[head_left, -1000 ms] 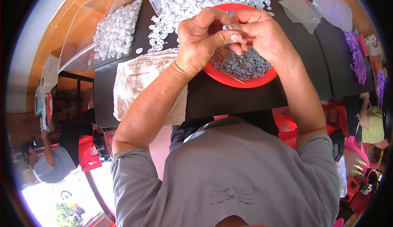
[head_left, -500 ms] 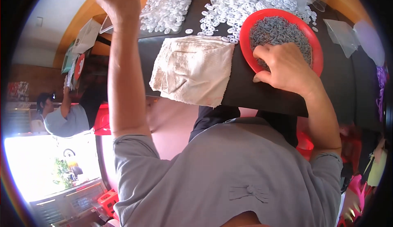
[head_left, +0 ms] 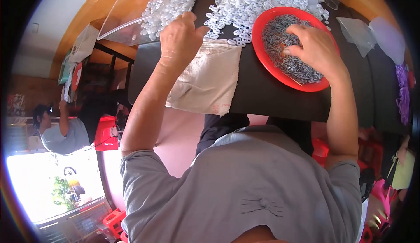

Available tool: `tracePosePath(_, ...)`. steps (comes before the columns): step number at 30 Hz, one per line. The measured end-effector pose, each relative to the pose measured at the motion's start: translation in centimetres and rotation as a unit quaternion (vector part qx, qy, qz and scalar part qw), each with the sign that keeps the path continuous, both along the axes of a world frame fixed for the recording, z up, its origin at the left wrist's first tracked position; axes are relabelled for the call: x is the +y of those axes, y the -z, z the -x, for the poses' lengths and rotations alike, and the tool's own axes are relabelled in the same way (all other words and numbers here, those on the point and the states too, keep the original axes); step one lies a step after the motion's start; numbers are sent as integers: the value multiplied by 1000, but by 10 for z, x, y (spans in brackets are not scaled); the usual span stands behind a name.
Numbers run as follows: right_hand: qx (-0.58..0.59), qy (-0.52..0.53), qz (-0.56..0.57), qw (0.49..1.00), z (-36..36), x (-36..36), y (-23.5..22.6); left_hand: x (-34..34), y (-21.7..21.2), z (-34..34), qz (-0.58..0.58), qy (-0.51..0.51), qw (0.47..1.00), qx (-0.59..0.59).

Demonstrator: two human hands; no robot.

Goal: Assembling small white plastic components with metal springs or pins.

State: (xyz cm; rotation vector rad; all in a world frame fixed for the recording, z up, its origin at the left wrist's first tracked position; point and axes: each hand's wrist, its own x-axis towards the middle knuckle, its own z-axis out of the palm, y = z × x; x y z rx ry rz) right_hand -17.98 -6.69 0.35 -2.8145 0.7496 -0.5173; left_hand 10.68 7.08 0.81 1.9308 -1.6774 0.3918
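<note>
My right hand [head_left: 317,50] reaches over a red plate [head_left: 258,37] heaped with small grey metal screws [head_left: 280,33]. Its thumb and index finger are apart just above the screws, with nothing visible between them. Above the far left part of a folded beige cloth [head_left: 205,81] is my left hand [head_left: 181,39], its fingers bent and the thumb standing away from them. I see nothing in it, though its fingertips are partly hidden. Small white oval plastic pieces [head_left: 245,6] with holes lie in a loose pile beyond the cloth, just right of that hand.
A clear plastic bag [head_left: 127,19] with more white pieces lies at the far left of the dark table [head_left: 271,100]. Flat clear bags [head_left: 356,35] and a purple string bundle [head_left: 401,94] are at the right. Another person [head_left: 65,133] is at the left, away from the table.
My left hand has come back from the far left, down and to the right, toward the white pieces. My right hand has shifted slightly farther over the screws, and its fingers have parted.
</note>
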Motion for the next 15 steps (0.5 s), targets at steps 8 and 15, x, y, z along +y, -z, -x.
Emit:
tracePosePath(8, 84, 81, -5, 993, -7, -9, 2, -37, 15, 0, -279, -79, 956, -46)
tracePosePath(15, 4, 70, 16, 997, -8, -20, 13, -90, 25, 22, -224, 44, 973, -12)
